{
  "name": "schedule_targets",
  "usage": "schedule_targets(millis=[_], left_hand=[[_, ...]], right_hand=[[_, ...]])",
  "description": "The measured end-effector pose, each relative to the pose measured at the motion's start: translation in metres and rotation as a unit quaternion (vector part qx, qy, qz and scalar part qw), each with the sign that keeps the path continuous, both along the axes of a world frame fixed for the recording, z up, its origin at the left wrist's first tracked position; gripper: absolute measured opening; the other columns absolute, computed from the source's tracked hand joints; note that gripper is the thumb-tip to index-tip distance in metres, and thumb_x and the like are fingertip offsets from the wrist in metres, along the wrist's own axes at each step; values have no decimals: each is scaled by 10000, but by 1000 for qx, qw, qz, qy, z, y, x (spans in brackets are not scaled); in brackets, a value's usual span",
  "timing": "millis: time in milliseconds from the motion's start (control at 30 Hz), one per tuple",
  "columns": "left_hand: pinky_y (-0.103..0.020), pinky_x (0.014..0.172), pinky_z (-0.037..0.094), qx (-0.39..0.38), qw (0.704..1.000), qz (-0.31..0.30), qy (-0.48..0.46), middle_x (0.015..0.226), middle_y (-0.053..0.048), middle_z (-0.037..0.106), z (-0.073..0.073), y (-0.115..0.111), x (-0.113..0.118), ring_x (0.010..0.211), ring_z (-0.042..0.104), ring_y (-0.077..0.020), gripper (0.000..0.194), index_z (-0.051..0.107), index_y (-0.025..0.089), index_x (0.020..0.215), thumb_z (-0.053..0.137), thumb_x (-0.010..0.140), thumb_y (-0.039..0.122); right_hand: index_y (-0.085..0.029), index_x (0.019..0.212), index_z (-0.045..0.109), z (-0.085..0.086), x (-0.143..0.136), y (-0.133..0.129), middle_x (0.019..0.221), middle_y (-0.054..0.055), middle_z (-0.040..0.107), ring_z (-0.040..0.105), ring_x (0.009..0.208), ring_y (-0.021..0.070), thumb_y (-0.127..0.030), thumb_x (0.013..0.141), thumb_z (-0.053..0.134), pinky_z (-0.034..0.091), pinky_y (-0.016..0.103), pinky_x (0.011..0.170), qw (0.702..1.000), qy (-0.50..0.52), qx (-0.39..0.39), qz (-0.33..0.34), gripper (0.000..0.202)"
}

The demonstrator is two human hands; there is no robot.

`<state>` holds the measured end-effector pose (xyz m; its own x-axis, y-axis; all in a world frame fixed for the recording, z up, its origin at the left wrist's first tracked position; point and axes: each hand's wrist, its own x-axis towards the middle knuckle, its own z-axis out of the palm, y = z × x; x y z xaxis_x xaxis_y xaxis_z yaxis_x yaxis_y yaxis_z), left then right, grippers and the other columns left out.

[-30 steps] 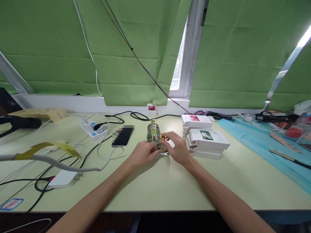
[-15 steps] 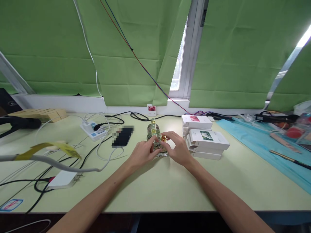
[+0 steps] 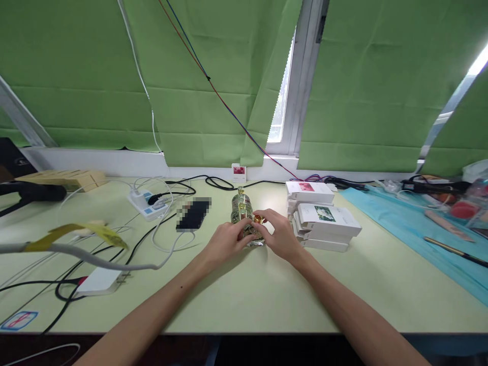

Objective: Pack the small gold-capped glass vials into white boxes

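Small round glass bottles (image 3: 236, 206) with clear yellowish caps stand in a row running away from me, mid-table. At the near end, a glass bottle (image 3: 254, 244) shows its base below my fingers; most of it is hidden. My left hand (image 3: 226, 239) is closed on its left side, thumb and fingers around the glass. From the right, my right hand (image 3: 281, 235) pinches around the gold-coloured top (image 3: 259, 219) of this bottle. The fingertips of both hands nearly meet. How firmly the right fingers grip the top is hard to see.
Stacked white boxes (image 3: 326, 226) stand right of my hands. A phone (image 3: 194, 213) lies to the left, beside a power strip (image 3: 147, 203) and tangled cables. A small picture box (image 3: 239, 174) stands at the wall. Blue sheeting (image 3: 412, 223) with a pen covers the right side.
The gold-coloured top looks slightly lower and more covered by my fingers. Both hands otherwise keep nearly the same place; the whole view has shifted very slightly.
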<state>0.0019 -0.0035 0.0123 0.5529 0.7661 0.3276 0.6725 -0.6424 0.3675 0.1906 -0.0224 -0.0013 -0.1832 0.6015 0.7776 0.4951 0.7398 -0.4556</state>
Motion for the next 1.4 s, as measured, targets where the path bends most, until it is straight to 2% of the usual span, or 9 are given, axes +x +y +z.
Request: schedule_targets(millis=[500, 800, 1033, 1400], left_hand=[[-248, 554, 316, -3, 1000, -3, 5, 538, 65, 527, -2, 1, 0, 498, 497, -144, 219, 618, 215, 1053, 539, 942, 386], [-248, 563, 315, -4, 1000, -6, 1, 555, 58, 548, -3, 1, 0, 510, 506, -151, 246, 625, 211, 1076, 538, 947, 401], [-252, 566, 325, -7, 1000, -6, 3, 534, 68, 535, -1, 0, 0, 499, 510, -151, 278, 615, 213, 1137, 534, 949, 401], [-253, 552, 315, 0, 1000, -11, -9, 541, 63, 553, -5, 3, -1, 504, 531, -149, 245, 611, 217, 1095, 542, 942, 396]], right_hand=[[-214, 1025, 630, -5, 1, 6, 911, 54, 674, 622, 795, 191, -247, 934, 643, 527, 325, 718, 1000, 0, -14, -24, 98], [-222, 1192, 620, 1, 2, -2, 1066, 82, 714, 664, 952, 214, -201, 946, 592, 556, 367, 840, 1000, -1, 0, -1, 249], [-224, 1129, 646, -1, 2, 1, 976, 76, 707, 663, 908, 218, -196, 961, 570, 565, 367, 797, 1000, -13, -5, -2, 186], [-229, 1095, 632, -4, 1, 4, 961, 71, 678, 640, 884, 222, -186, 949, 589, 551, 366, 786, 999, -26, -1, -22, 158]])
